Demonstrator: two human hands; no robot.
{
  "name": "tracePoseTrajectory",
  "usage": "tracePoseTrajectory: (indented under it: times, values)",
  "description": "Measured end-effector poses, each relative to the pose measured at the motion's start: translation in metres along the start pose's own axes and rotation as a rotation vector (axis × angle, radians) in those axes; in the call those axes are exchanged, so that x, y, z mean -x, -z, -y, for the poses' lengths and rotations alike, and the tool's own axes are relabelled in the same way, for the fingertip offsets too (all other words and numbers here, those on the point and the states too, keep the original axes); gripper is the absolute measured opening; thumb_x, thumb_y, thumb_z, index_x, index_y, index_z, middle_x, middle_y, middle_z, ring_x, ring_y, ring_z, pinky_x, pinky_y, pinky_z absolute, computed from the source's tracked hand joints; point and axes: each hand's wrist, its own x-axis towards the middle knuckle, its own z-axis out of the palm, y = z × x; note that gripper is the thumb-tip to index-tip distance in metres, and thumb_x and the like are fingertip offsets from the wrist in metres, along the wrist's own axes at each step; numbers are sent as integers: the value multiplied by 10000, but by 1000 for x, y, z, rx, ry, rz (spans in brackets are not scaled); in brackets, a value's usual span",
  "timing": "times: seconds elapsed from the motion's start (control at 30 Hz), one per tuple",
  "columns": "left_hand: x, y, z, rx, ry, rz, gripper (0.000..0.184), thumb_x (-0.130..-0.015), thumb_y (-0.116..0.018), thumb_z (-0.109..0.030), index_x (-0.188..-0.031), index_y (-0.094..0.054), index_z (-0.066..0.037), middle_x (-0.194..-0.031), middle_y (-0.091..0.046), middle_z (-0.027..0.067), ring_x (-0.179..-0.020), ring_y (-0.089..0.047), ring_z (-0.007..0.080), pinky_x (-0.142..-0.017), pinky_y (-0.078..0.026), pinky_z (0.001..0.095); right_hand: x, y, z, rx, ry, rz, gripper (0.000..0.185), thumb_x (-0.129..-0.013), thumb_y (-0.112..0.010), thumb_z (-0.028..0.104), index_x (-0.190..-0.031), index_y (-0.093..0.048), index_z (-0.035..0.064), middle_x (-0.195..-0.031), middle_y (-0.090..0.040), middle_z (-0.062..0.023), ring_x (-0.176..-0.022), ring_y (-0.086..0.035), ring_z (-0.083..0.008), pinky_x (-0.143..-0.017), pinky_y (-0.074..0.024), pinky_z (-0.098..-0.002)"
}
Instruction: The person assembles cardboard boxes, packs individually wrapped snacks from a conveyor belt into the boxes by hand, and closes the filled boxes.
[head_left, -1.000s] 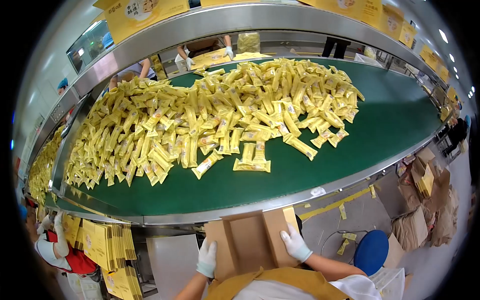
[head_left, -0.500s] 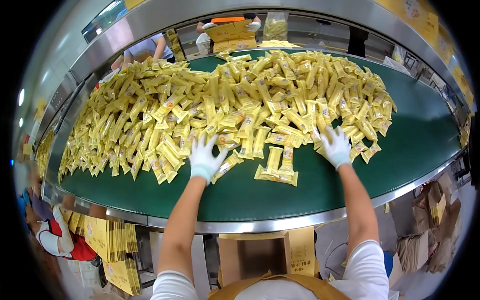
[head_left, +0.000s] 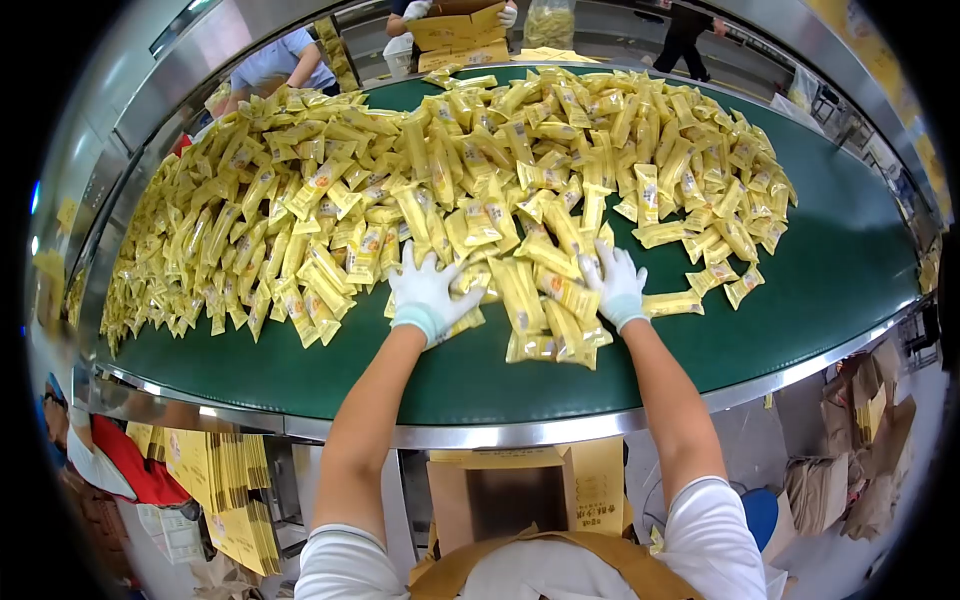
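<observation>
A large heap of yellow wrapped snack packets (head_left: 480,150) covers much of the green conveyor belt (head_left: 800,260). My left hand (head_left: 428,292), in a white glove, lies against the near edge of the heap with its fingers spread. Its thumb side touches packets there. My right hand (head_left: 615,282), gloved too, presses against the right side of a small cluster of packets (head_left: 545,305) with fingers apart. This cluster lies between both hands, several packets overlapping. One packet (head_left: 672,303) rests flat just right of my right hand.
Below the belt's metal edge (head_left: 480,435) stands an open carton (head_left: 515,500). Flattened cartons (head_left: 225,490) are stacked at lower left, brown paper bags (head_left: 835,470) at right. Across the belt, a person with gloved hands holds a carton (head_left: 455,30). Other people are at left and far right.
My right hand has swept left toward my left hand, and packets have bunched up between them. Some packets on the right now lie apart. The view has tilted slightly down.
</observation>
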Motion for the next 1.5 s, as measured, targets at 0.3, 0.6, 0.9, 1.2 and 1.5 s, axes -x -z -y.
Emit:
tracePoseTrajectory:
  times: [0.3, 0.6, 0.9, 1.2, 1.5]
  values:
    - [99, -13, 18, 8, -193, -163, 763, -796, -597, -694, -1408, -561, -240, -1495, -453, 144, -1478, -199, 430, -1148, -116, 676, 87, 20, -6, 88, 138, 35, 598, -928, -541, 557, -1380, -560, 166, -1425, -496, -209, -1372, -395, -447, -1107, -255, -644]
    - [120, 8, 53, -88, -555, -5, 870, -785, -714, -534, -1510, -399, -169, -1511, -443, 83, -1448, -318, 350, -1157, -133, 682, 130, 71, 52, -202, 375, -91, 281, -827, -725, 306, -970, -712, 65, -985, -668, -161, -956, -616, -367, -876, -485, -462]
    - [110, -19, 46, -72, -223, 24, 779, -890, -593, -594, -1516, -385, -181, -1447, -488, 131, -1433, -336, 337, -1187, -184, 566, 131, 37, 74, 411, 712, 270, 936, -712, -768, 544, -1520, -371, 289, -1493, -449, -87, -1411, -278, -517, -1067, -266, -723]
    - [115, -45, 57, 200, -136, -90, 658, -831, -690, -530, -1362, -572, -160, -1314, -585, 87, -1372, -420, 288, -1179, -171, 585, 128, 65, -6, 305, 779, 261, 734, -773, -775, 443, -1422, -485, 260, -1399, -564, -2, -1408, -291, -493, -1131, -234, -644]
    - [126, 20, 55, 381, -293, -161, 496, -851, -712, -435, -1235, -648, -127, -1071, -611, 120, -993, -602, 341, -878, -493, 426, 183, 74, -25, 302, 562, 121, 424, -787, -737, 320, -1192, -656, 228, -1321, -621, 7, -1426, -258, -512, -1145, -115, -694]
